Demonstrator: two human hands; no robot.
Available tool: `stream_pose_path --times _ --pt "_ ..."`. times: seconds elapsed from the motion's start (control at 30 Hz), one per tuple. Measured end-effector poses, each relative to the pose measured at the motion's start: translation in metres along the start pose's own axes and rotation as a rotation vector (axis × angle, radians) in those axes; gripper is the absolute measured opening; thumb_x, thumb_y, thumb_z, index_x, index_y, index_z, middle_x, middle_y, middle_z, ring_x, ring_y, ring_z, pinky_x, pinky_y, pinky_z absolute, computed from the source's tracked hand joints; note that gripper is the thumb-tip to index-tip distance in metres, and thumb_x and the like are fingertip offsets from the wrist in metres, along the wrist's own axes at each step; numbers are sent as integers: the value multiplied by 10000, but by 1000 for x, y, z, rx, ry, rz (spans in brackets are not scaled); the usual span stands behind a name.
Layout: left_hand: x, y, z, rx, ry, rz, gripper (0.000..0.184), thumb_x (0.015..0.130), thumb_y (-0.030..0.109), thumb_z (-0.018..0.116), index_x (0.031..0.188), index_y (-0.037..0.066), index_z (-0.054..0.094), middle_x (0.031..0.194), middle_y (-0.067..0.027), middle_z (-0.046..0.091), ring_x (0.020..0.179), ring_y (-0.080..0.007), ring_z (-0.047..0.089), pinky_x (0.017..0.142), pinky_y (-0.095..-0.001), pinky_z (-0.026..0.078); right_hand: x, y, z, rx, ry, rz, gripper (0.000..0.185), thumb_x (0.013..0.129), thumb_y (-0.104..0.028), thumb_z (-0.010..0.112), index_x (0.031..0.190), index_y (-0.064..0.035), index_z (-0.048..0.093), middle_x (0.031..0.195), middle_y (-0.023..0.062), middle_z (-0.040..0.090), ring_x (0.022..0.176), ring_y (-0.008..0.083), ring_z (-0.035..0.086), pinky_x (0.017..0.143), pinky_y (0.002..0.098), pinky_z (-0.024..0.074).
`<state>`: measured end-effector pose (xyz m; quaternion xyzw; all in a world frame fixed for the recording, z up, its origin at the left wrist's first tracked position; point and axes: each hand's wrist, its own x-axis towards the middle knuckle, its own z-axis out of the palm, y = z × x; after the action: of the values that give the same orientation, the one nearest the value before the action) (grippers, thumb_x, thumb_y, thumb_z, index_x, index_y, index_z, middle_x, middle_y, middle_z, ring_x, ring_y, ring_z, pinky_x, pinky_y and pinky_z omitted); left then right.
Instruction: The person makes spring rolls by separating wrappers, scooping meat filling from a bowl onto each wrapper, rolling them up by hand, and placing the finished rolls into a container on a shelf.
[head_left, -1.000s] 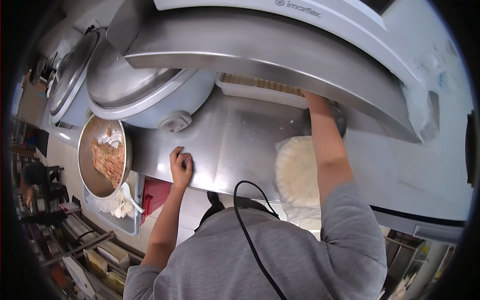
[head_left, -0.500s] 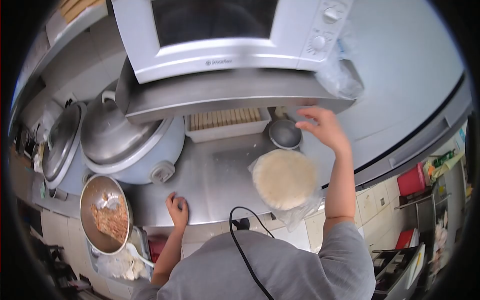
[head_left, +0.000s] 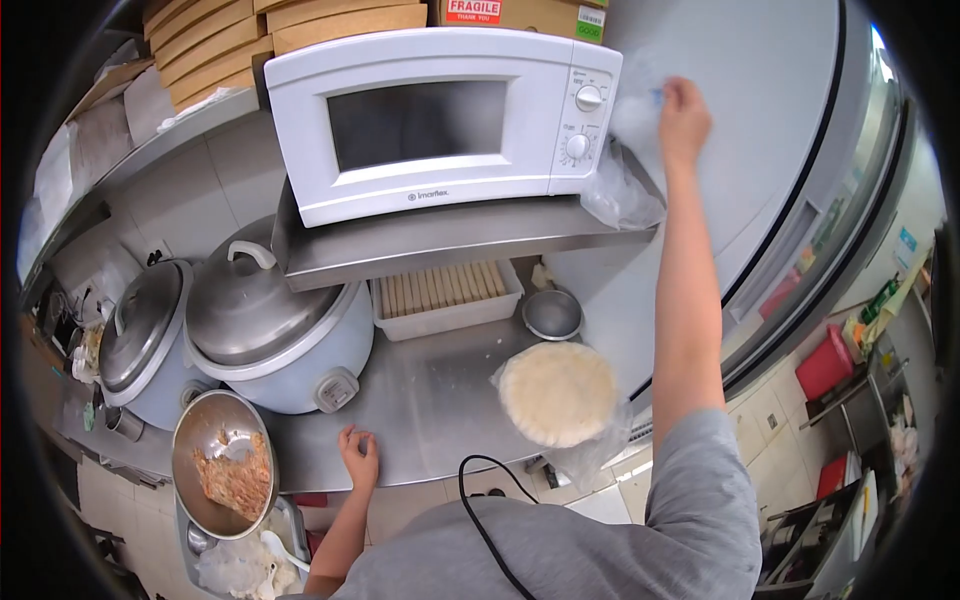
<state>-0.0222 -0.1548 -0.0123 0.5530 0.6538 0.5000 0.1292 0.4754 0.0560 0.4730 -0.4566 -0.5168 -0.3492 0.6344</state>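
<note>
My right hand (head_left: 686, 118) is raised at the upper right, its fingers closed at a thin clear plastic bag (head_left: 638, 115) beside the microwave (head_left: 420, 120). My left hand (head_left: 359, 457) rests by the front edge of the steel counter (head_left: 430, 385), fingers loosely curled and apart, nothing in it. To its left a metal bowl (head_left: 186, 440) holds a reddish minced mixture (head_left: 236, 482). Right of the counter's middle lies a stack of round pale wrappers (head_left: 560, 393) on plastic. Behind the stack is a small metal bowl (head_left: 552, 315).
Two large cookers (head_left: 280, 350) with metal lids stand at the left. A white tray of pale sticks (head_left: 445, 316) sits under the steel shelf (head_left: 440, 240). Cardboard boxes (head_left: 345, 22) are above the microwave. A grey tub (head_left: 297, 520) is below the mixture bowl.
My right hand has come out from under the shelf and risen to the plastic beside the microwave. My left hand stays near the counter edge. The view has tilted upward.
</note>
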Motion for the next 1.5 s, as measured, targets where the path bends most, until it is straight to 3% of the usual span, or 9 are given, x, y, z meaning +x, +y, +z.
stream_pose_path --times 0.13,0.3,0.4,0.67,0.8,1.0,1.23,1.33,1.5 --pt "9 54 -9 -75 -57 164 169 724 81 657 883 38 618 1185 -184 501 1138 -352 447 975 -422 341 -6 -91 -74 78 268 -320 191 771 30 539 941 -28 603 889 92 630 771 269 610 677 340 473" --pt "49 195 -37 -411 -238 505 779 676 215 764 1333 100 363 1390 -214 302 1289 -377 317 1003 -443 348 -169 -177 -96 586 -739 -161 311 686 90 470 933 -58 587 931 135 634 915 338 601 762 407 481" --pt "64 234 -35 -489 -414 546 1090 616 296 815 1455 151 136 1480 -203 126 1361 -371 184 1007 -442 355 -259 -217 -94 933 -1193 355 121 760 -3 575 872 -47 568 803 87 603 764 186 608 700 302 479" --pt "92 168 -15 -417 -424 210 597 756 -117 451 1331 40 423 1193 -170 569 1122 -233 550 973 -300 396 -309 -165 -72 1176 -835 913 132 823 -45 633 934 -45 561 838 35 627 727 94 575 675 234 468" --pt "96 148 -32 -986 -593 -167 482 808 -70 489 1284 -7 443 1159 -151 580 1012 -221 612 885 -321 477 -335 -143 -68 810 -865 939 522 829 -102 651 1296 -63 421 1087 90 581 984 135 547 838 271 453" --pt "67 99 -11 -1514 -740 -433 475 862 165 558 1285 -8 426 1235 -144 533 1131 -226 532 936 -373 442 -402 -145 -50 1159 -1015 1358 585 814 -109 672 1326 -77 390 1016 84 613 904 141 590 780 250 452" --pt "45 55 -29 -1115 -658 -628 787 868 512 520 1440 111 159 1352 -160 416 1195 -279 462 1000 -403 376 -370 -136 -66 957 -1102 1210 591 801 -82 682 1324 -82 406 942 46 606 844 120 586 725 239 439" --pt "49 68 6 -597 -660 -413 867 817 409 652 1446 106 138 1343 -155 427 1211 -268 445 988 -410 384 -371 -150 -66 1004 -1202 1232 614 798 -88 684 1341 -87 396 926 24 596 815 112 571 730 233 433" --pt "67 71 30 -758 -707 -424 795 781 259 718 1394 62 252 1250 -148 504 1126 -247 516 896 -372 450 -360 -135 -82 1308 -1173 1364 647 791 -76 684 1360 -91 376 937 16 582 800 107 548 734 213 423"
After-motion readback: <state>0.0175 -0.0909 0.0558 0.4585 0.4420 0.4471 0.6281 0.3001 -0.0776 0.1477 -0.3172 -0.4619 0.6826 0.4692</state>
